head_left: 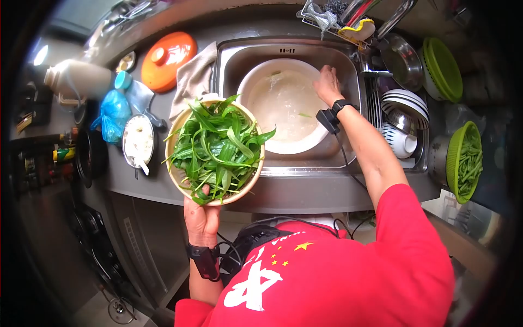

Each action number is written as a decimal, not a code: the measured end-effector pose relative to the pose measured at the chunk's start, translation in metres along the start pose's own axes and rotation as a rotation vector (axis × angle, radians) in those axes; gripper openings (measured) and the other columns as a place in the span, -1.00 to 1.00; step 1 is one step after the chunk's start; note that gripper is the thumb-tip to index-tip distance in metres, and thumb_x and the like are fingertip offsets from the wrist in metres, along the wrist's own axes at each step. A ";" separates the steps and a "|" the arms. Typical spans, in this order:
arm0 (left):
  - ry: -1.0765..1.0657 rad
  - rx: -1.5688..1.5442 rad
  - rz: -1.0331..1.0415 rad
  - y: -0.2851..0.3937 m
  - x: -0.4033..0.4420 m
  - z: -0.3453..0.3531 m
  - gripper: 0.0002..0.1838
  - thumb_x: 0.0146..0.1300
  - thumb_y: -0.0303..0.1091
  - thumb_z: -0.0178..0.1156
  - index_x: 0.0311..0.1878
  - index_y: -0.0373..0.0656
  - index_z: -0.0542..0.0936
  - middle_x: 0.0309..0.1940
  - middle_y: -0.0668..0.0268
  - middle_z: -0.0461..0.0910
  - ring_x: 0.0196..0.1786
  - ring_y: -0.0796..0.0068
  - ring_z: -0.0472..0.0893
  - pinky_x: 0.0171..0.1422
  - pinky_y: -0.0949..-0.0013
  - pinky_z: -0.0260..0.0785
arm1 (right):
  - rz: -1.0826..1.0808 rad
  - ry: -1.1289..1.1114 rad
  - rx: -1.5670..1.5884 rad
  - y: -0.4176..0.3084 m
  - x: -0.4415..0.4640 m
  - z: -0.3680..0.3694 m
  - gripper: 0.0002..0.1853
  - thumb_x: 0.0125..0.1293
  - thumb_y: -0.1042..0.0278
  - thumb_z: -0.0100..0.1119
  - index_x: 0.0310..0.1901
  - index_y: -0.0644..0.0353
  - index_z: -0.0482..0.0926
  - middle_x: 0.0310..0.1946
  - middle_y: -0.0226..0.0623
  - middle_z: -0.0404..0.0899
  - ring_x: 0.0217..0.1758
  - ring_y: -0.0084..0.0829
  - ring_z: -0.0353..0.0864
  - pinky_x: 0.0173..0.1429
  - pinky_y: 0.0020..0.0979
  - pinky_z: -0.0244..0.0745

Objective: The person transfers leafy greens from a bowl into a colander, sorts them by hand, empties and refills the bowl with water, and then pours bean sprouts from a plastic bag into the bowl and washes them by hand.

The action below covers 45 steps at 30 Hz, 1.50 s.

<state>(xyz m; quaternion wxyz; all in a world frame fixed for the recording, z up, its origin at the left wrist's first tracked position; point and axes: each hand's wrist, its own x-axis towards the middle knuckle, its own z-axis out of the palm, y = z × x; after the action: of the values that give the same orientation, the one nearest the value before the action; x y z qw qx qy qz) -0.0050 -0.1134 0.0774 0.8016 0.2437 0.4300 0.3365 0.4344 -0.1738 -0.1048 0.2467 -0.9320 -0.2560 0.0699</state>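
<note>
My left hand (202,218) grips the near rim of a cream-coloured round basket (254,184), thumb over the edge. Long-leaved greens (218,147) with thin stems fill it, some hanging past the rim. It is held over the counter and the sink's left edge. Inside the metal sink (231,60) stands a large white basin (251,82) of cloudy water, with a few bits of leaf floating in it. At the basin's upper right rim, my right hand (328,86) is closed over the edge; its fingertips are partly hidden.
An orange lid (177,64) and a beige cloth (194,76) lie left of the sink. Nearby are a blue bag (113,115) and an oval dish of white food (138,140). On the right stand striped bowls (404,106) and a green basket of beans (466,163).
</note>
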 end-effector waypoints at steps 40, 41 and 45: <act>-0.107 -0.048 -0.033 0.007 0.023 -0.005 -0.33 0.22 -0.66 0.23 0.40 -0.14 0.28 0.25 0.24 0.45 0.27 0.22 0.49 0.37 0.03 0.41 | -0.508 0.262 0.105 -0.066 -0.096 -0.152 -0.72 0.07 0.62 0.11 -0.16 0.16 0.42 -0.36 -0.02 0.61 -0.29 0.11 0.61 -0.20 0.02 0.48; -0.105 -0.053 -0.041 0.008 0.022 -0.002 -0.33 0.22 -0.66 0.23 0.40 -0.14 0.28 0.25 0.24 0.45 0.27 0.22 0.49 0.37 0.04 0.41 | -0.508 0.278 0.070 -0.061 -0.093 -0.151 -0.72 0.06 0.63 0.12 -0.16 0.16 0.41 -0.37 -0.03 0.60 -0.30 0.11 0.61 -0.21 0.02 0.48; -0.130 -0.054 -0.050 0.009 0.025 0.000 -0.34 0.23 -0.66 0.22 0.40 -0.14 0.28 0.24 0.24 0.46 0.26 0.22 0.50 0.36 0.04 0.42 | -0.583 0.307 0.004 -0.064 -0.099 -0.151 -0.70 0.05 0.67 0.11 -0.16 0.16 0.42 -0.39 -0.04 0.58 -0.34 0.09 0.60 -0.26 -0.01 0.49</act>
<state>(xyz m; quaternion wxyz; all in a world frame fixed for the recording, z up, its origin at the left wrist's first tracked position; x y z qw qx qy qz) 0.0021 -0.0882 0.0705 0.8422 0.2328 0.3736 0.3113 0.3596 -0.2409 0.0589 0.2939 -0.8186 -0.4717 -0.1447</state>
